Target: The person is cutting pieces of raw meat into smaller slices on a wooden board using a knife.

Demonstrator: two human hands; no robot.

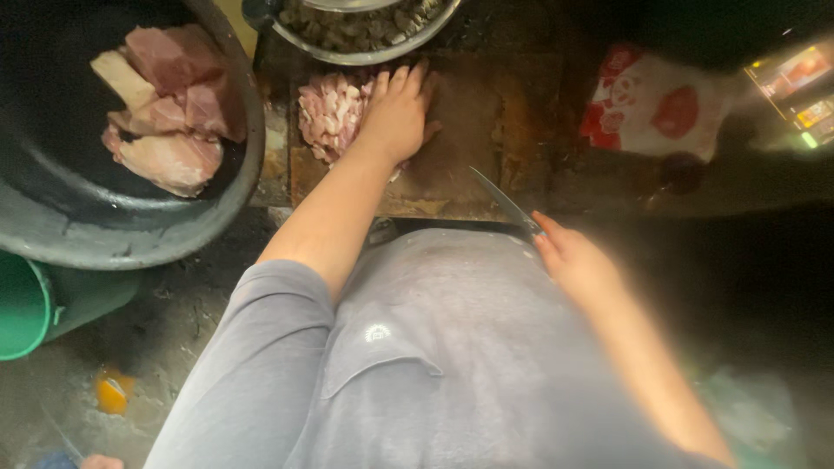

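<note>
We see pale pink meat bits (328, 111) on a brown, stained board (469, 130), pink-and-cream slabs (169, 104) in a dark grey basin (130, 234), green bucket (22, 306), grey shirt (434, 365), red-and-white patterned bag (656, 104).

grey short-sleeved shirt, chest pocket with pointed flap, small bright spot above pocket; forearms bare, no gloves.

Meat pile (328, 111) on chopping board (460, 148), bowl (365, 35) behind it, basin (95, 217) to its left.
</note>
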